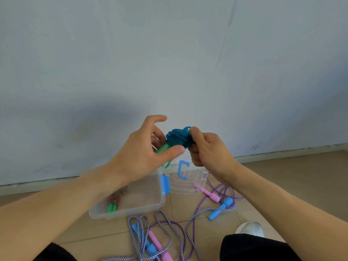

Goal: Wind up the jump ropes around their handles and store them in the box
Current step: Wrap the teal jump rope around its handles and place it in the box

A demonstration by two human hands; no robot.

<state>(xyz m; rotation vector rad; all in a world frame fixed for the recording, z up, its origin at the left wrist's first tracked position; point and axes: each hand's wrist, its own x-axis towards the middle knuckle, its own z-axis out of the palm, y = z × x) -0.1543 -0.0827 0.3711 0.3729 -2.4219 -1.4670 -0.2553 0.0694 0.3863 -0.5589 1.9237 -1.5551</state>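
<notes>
Wall behind; green handles [163, 150] slant down-left, rope-wound.

Translucent blue plastic jump rope [178, 137] wound in a tight bundle around its green handles [163, 148], held up in the air above the box. Clear rectangular plastic storage box [148, 203] with blue latch, open on the floor, holding one wound brownish rope with green handles [114, 201] at its left end. Detached clear lid [188, 182] just right of the box. Purple cord rope with pink and blue handles [216, 200] lying loose beside the lid. Striped purple-and-white rope with pink and blue handles [150, 240] sprawled unwound in front of the box.
</notes>
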